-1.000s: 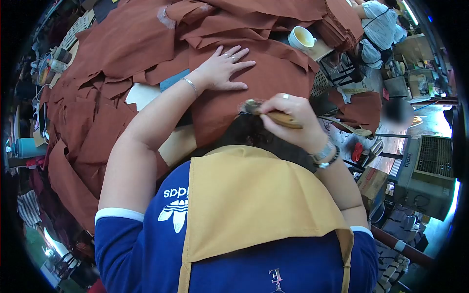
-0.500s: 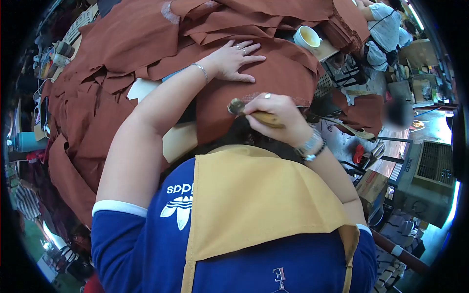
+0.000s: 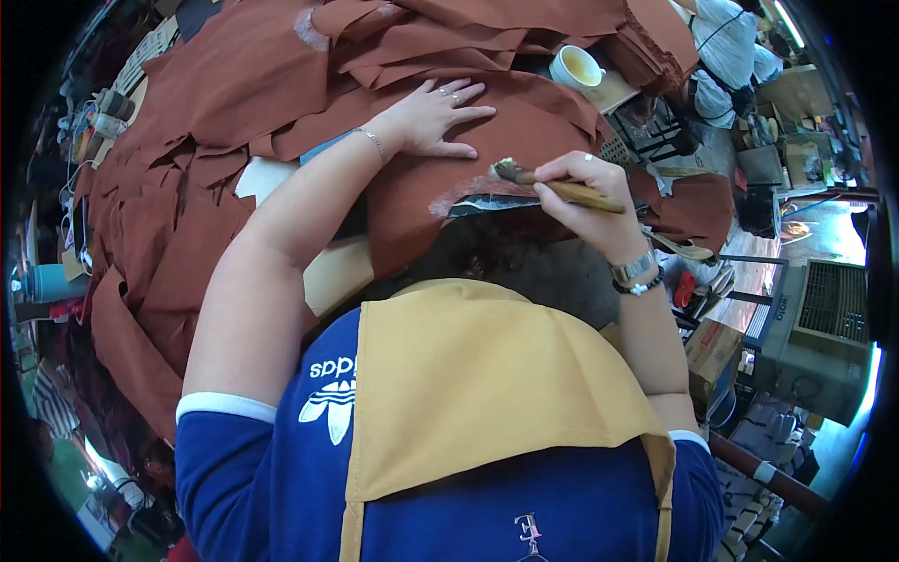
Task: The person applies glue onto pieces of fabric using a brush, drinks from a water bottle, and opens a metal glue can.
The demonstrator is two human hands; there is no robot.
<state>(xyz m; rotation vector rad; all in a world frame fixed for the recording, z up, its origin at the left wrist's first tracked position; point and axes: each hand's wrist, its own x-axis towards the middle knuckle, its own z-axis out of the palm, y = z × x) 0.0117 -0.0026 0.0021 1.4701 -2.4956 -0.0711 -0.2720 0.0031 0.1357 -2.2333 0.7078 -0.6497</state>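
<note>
A broad spread of overlapping reddish-brown sheets [image 3: 234,89], leather or cloth, covers most of the upper left, rumpled and folded in layers. Below it are the wearer's blue shirt [image 3: 431,525] and the mustard-yellow apron [image 3: 496,375] over its front. Toward the right edge stands a grey machine [image 3: 815,347] with a slatted grille, a cardboard box [image 3: 714,351] just beside it. At the upper right, another person [image 3: 726,33] in light clothing is partly in view. The nearest reddish-brown sheet [image 3: 412,211] lies under the left hand [image 3: 431,122], which is open, palm down, fingers spread. A pale sheet [image 3: 264,178] and a tan piece [image 3: 339,276] show near the left forearm. The right hand [image 3: 592,201] grips a wooden-handled brush [image 3: 571,190] between thumb and fingers, its bristle end pointing left over the nearest sheet, near a whitish smear [image 3: 468,192] and a dark strip [image 3: 496,203] by that sheet's lower edge; whether the bristles touch is unclear. Beyond it, a white cup [image 3: 578,67] holds something yellowish. Smallest are a metal watch [image 3: 635,267] on the right wrist, a thin bracelet [image 3: 372,140] on the left, and rings on both hands.
</note>
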